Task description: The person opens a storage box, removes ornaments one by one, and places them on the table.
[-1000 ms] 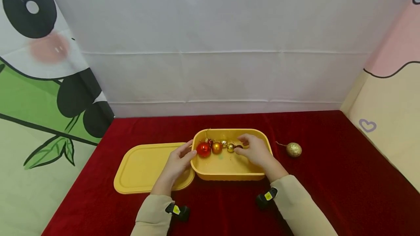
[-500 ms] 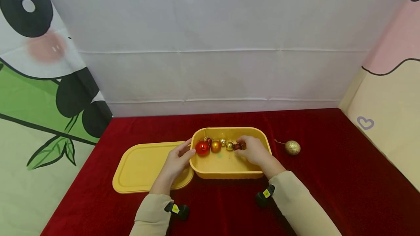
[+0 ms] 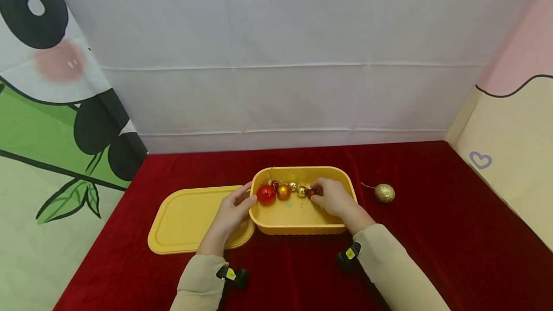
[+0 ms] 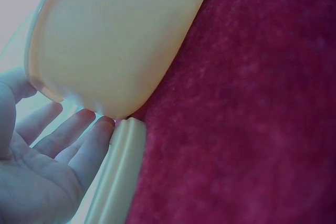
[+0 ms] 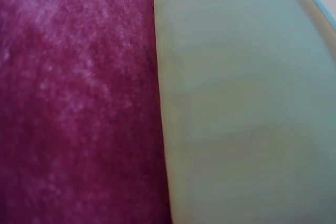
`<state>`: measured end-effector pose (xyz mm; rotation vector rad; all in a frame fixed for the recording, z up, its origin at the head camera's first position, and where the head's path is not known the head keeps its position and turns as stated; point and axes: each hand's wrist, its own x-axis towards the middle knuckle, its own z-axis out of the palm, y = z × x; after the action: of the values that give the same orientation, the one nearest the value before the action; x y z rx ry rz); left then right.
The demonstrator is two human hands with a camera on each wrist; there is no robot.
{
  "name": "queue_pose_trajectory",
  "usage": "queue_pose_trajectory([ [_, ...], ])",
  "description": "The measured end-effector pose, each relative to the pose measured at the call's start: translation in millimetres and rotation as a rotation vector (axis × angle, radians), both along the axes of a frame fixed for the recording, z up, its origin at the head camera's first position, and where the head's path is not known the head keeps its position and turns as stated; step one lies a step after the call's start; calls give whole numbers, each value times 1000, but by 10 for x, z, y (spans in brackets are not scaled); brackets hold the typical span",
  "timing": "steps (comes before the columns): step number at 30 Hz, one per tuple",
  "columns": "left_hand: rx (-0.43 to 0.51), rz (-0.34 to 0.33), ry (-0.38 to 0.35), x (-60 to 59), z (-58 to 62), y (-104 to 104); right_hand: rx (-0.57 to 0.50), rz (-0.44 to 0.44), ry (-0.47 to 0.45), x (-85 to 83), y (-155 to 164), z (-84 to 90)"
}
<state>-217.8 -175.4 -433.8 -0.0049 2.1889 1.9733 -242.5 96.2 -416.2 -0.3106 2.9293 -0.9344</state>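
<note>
A yellow plastic box (image 3: 298,230) stands on the red cloth. My left hand (image 3: 229,215) holds its left end, thumb at the rim and fingertips against the outer wall (image 4: 115,40) in the left wrist view. Inside, my right hand (image 3: 337,200) pinches a small dark red bauble (image 3: 312,193). To its left, in a row, lie two small gold baubles, the nearer one (image 3: 301,191) beside it, then an orange-gold bauble (image 3: 283,192) and a larger shiny red bauble (image 3: 266,194). Behind the red one a small dark red bauble (image 3: 275,185) is partly hidden. The right wrist view misses my right hand.
A yellow lid (image 3: 190,220) lies flat left of the box, partly beneath my left forearm. On the right, a glittery gold bauble (image 3: 384,193) with a string rests on the red cloth (image 3: 432,234). A white sheet (image 3: 276,61) hangs behind.
The dark red bauble at my right fingertips came into fuller view, then moved slightly left toward the gold bauble. My left hand stays on the box; the view has shifted a little.
</note>
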Motion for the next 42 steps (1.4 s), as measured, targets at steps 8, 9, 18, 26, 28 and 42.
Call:
queue_pose_trajectory([
  [8,-1,-2,4,-17,-6,-15,-29,-2,10,-4,-18,32],
  [9,1,-2,5,-18,-4,-16,-36,-6,12,-5,-20,34],
  [18,1,10,9,-20,16,-18,-109,-20,7,9,-30,50],
  [26,15,13,13,-23,-12,-4,-177,-2,39,65,-6,26],
  [28,15,14,5,-19,-20,6,-200,-2,55,91,11,22],
  [42,18,10,9,-15,-41,5,-366,7,206,151,69,87],
])
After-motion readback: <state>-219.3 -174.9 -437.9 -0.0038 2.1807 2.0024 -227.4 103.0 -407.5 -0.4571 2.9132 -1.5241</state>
